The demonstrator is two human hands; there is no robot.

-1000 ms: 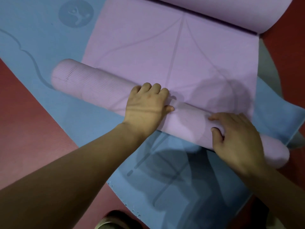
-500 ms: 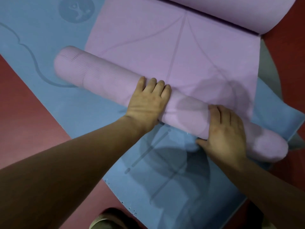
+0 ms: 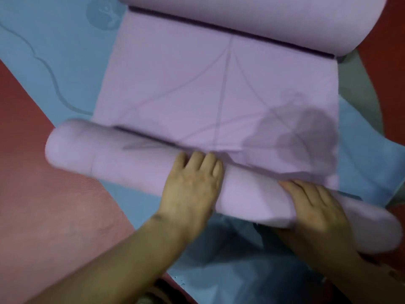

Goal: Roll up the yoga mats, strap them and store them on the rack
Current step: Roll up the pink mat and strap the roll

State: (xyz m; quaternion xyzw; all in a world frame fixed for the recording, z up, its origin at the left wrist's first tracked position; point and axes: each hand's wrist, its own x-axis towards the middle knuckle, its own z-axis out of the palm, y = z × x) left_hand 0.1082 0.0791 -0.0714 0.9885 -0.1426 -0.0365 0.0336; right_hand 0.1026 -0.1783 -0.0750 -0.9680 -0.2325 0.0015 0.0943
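A purple yoga mat (image 3: 214,93) lies partly rolled on a blue mat (image 3: 43,36). Its rolled part (image 3: 105,156) runs from the left down to the lower right, thick and a little uneven at the ends. My left hand (image 3: 192,183) presses flat on the middle of the roll, fingers straight and pointing away from me. My right hand (image 3: 317,209) lies over the roll further right, fingers spread across its top. The mat's far end (image 3: 263,20) curls up at the top of the view.
The blue mat lies on a red floor mat (image 3: 32,205) that shows at the left and the right edge. A grey floor strip (image 3: 359,84) shows at the right. A dark shape, unclear, sits at the bottom edge near my left arm.
The roll has grown thicker and moved further along the flat part. Both hands rode forward with it, then reset on top. The view has shifted, so the roll sits lower in frame.
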